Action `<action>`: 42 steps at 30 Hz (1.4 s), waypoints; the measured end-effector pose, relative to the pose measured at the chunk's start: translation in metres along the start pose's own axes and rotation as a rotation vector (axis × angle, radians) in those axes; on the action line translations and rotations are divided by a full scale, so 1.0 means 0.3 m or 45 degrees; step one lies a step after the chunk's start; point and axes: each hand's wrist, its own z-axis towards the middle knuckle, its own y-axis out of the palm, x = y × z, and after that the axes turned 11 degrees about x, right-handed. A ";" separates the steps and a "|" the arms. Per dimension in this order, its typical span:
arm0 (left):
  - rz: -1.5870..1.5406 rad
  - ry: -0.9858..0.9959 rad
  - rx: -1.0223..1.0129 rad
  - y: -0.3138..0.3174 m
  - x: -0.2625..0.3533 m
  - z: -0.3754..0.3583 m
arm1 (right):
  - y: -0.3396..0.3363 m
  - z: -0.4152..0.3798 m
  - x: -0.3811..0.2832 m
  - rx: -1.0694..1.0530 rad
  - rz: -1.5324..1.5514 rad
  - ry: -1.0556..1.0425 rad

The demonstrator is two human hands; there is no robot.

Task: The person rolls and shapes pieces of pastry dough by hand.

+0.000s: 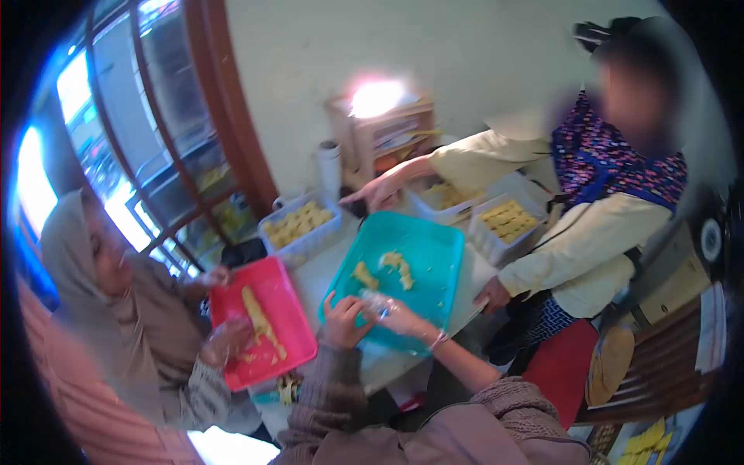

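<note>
Over the near edge of a teal tray [422,232], my two hands meet. My left hand [345,321] is bare and has its fingers curled in at the fingertips of the other hand. A clear plastic glove covers my right hand [390,311], whose fingers are bent together. Whatever lies between the fingers is too small and blurred to name. Beyond them in the tray are a curved piece of yellow dough [398,267] and a smaller dough piece [363,275], with crumbs scattered around.
At left, a person's gloved hand [229,341] is at a pink tray [291,322] holding a long dough strip [262,319]. Another person's arm [465,157] reaches over the table from the right. Tubs of yellow pieces [301,225] [508,221] stand behind the teal tray.
</note>
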 end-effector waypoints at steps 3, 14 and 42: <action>0.016 -0.002 0.022 0.008 -0.011 -0.012 | -0.007 -0.006 -0.086 0.008 -0.274 0.055; -0.001 0.032 0.013 0.018 -0.024 -0.042 | 0.006 -0.022 -0.063 -0.029 0.050 0.161; -0.402 -0.113 -0.018 -0.009 -0.018 -0.032 | -0.012 -0.041 -0.044 -0.017 0.139 0.310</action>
